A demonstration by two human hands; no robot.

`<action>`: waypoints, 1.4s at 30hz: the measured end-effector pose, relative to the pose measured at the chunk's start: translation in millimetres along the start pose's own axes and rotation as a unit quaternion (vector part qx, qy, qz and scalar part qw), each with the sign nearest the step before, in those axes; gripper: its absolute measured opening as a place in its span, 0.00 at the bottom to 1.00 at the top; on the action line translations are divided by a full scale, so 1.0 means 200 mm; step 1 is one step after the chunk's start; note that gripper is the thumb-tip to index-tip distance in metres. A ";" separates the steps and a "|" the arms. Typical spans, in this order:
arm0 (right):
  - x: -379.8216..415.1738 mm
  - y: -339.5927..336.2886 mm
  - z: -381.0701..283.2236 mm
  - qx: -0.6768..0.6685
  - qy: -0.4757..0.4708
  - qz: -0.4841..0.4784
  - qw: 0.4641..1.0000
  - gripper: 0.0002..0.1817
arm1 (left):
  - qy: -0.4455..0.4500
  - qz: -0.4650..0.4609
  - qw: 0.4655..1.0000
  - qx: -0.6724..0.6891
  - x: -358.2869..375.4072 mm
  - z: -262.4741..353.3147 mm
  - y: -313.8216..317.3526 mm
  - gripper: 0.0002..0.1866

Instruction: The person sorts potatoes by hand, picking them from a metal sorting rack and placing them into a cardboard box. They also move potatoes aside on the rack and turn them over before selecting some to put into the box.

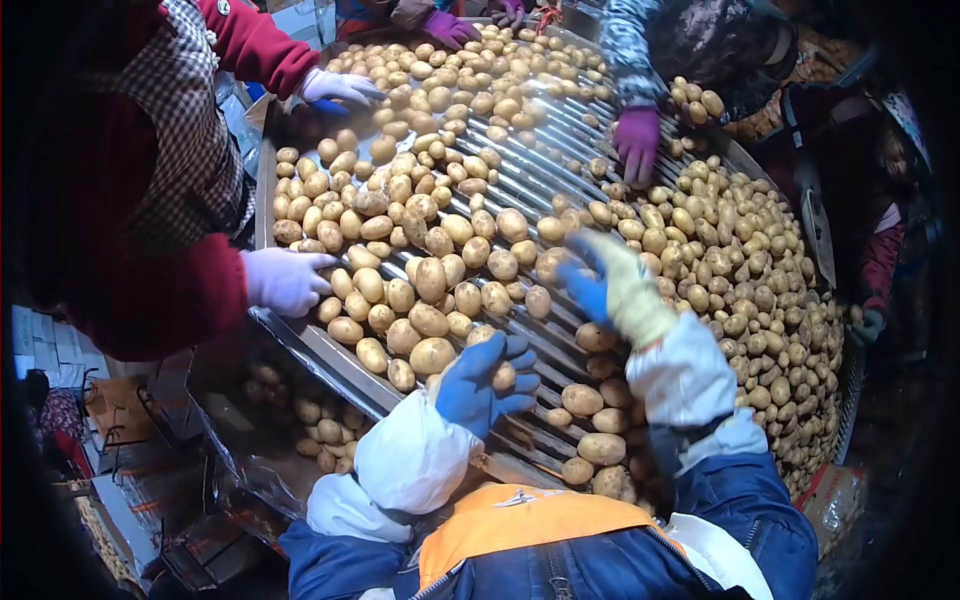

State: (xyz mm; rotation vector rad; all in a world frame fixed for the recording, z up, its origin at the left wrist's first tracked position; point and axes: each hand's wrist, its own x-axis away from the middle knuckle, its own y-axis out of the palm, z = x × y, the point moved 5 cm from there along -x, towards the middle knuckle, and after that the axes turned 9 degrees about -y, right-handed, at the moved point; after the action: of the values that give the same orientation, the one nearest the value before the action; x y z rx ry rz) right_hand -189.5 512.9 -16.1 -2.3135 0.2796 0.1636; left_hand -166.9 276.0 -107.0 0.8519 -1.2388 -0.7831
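Note:
Many tan potatoes (430, 280) lie on a sloped metal roller table (520, 155). My left hand (470, 390), in a blue glove with a white sleeve cover, is near the lower edge of the table, palm up and partly curled around a small potato (503, 377). Above the middle of the rollers, my right hand (610, 283) wears a blue and pale yellow glove. Its fingers are apart, and the fingertips are beside a potato (550, 265). Several larger potatoes (601, 449) lie on the rollers between my forearms.
Co-workers' gloved hands reach in: a lavender glove (288, 281) at left, a white and blue glove (340, 88) above it, a purple glove (637, 143) at upper right. A dense potato heap (745, 270) fills the right side. A lined box of potatoes (330, 432) stands lower left.

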 end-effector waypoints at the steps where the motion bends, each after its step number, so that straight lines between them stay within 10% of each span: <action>1: -0.09 -0.07 0.08 0.144 0.008 -0.035 0.989 0.29 | -0.011 0.016 0.999 -0.032 0.02 0.00 -0.01 0.23; 5: -0.35 0.03 0.45 0.404 -0.028 -0.204 0.891 0.34 | 0.004 0.081 0.995 -0.049 0.14 0.03 -0.02 0.25; 15: -0.40 -0.01 0.56 0.436 0.076 -0.248 0.862 0.19 | 0.026 0.127 0.986 -0.108 0.25 -0.02 0.02 0.24; 21: -0.43 -0.01 0.54 0.202 0.103 -0.232 0.946 0.22 | 0.034 0.136 0.986 -0.087 0.25 -0.05 0.02 0.23; 27: -0.41 0.01 0.52 0.283 0.048 -0.177 0.941 0.24 | 0.008 0.120 0.985 -0.122 0.26 -0.06 0.03 0.22; 32: -0.15 0.08 0.37 -0.071 0.030 -0.019 0.997 0.14 | 0.012 0.138 0.984 -0.109 0.17 -0.01 0.07 0.24; 33: -0.06 0.10 0.16 -0.123 0.117 -0.068 0.983 0.16 | 0.007 0.173 0.974 -0.145 0.16 0.00 0.07 0.26; 38: 0.29 0.35 -0.34 -0.181 -0.125 -0.147 0.964 0.20 | 0.086 -0.004 0.975 -0.204 0.14 -0.05 0.14 0.24; 41: 0.40 0.38 -0.44 -0.423 0.133 -0.328 0.834 0.23 | -0.002 -0.001 0.987 -0.161 0.20 -0.05 0.11 0.23; 42: 0.36 0.34 -0.47 -0.321 0.059 -0.361 0.874 0.24 | 0.048 0.023 0.976 -0.211 0.27 -0.03 0.18 0.21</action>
State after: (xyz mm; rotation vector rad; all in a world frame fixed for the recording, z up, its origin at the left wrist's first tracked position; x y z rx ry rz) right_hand -133.7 388.5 -13.1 -2.9106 -0.6933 -0.3134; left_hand -151.0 246.5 -50.7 0.5056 -0.9546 -0.9148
